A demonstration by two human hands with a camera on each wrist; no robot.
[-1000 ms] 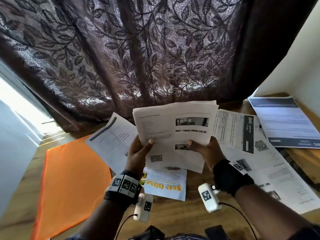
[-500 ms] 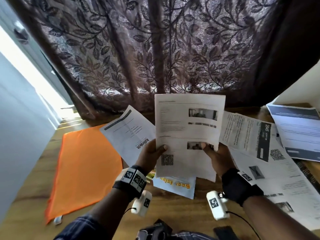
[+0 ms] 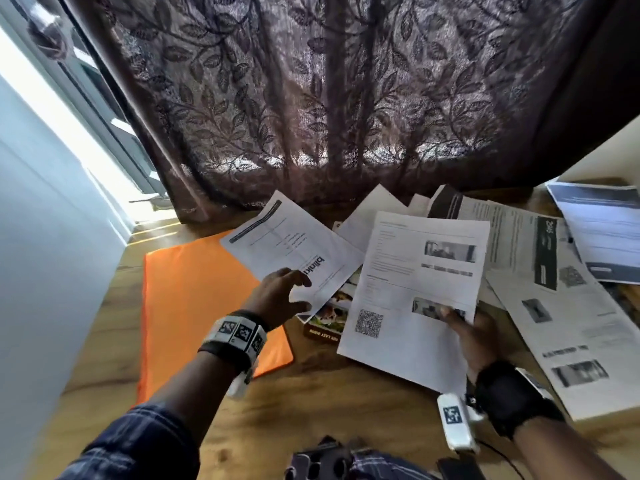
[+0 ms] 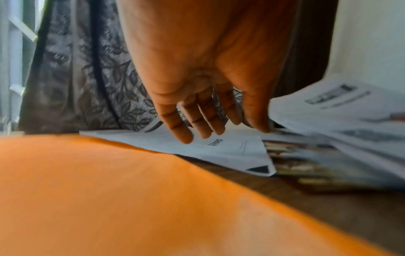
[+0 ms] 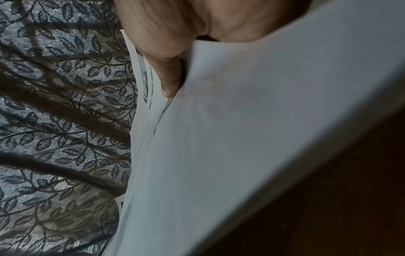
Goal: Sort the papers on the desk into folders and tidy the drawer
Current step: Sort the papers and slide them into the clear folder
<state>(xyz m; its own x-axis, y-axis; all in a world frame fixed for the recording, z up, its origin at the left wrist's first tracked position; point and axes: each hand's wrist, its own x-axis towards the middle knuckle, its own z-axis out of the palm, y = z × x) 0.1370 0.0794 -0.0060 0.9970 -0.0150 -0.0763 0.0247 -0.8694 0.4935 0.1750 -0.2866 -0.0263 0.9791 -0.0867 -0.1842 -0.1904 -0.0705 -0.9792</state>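
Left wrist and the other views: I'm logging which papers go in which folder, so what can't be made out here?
- Held sheets: text too small in head view; the right wrist shows only the blank back.
- Right hand: fingers hidden behind the sheets.
- Colour flyer: mostly covered by the blinkit sheet.
- Left hand: contact with that sheet unclear through blur.

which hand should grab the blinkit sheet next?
Left. The left hand is open, fingers already over the blinkit sheet; the right hand is busy holding the QR-code page.
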